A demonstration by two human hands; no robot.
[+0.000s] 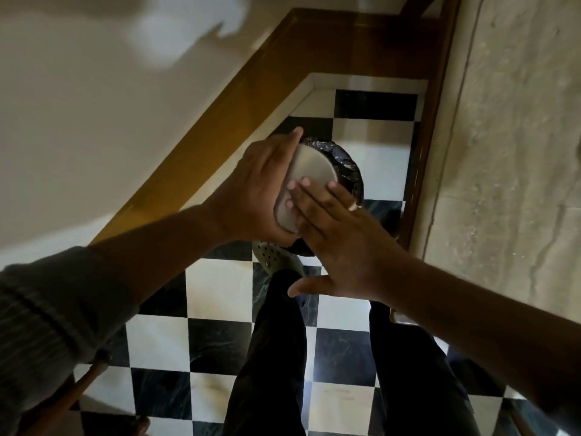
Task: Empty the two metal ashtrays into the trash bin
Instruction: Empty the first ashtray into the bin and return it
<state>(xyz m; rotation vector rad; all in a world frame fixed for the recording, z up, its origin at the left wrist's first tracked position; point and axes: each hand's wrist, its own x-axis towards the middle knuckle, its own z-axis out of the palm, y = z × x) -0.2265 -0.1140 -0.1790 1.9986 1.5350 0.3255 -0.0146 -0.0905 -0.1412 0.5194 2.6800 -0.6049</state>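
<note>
A round metal ashtray (309, 171) is turned over, its flat underside facing me, right above the trash bin (349, 166), which is lined with a black bag and stands on the floor. My left hand (254, 190) grips the ashtray by its left rim. My right hand (339, 240) lies flat with its fingertips on the ashtray's base, a ring on one finger. Most of the bin's mouth is hidden behind the ashtray and my hands. A second ashtray is not in view.
The bin stands in a corner on a black and white chequered floor (220, 344), between a white wall with a wooden baseboard (220, 99) on the left and a wooden-edged wall (430, 121) on the right. My legs and a green clog (276, 256) are just below the bin.
</note>
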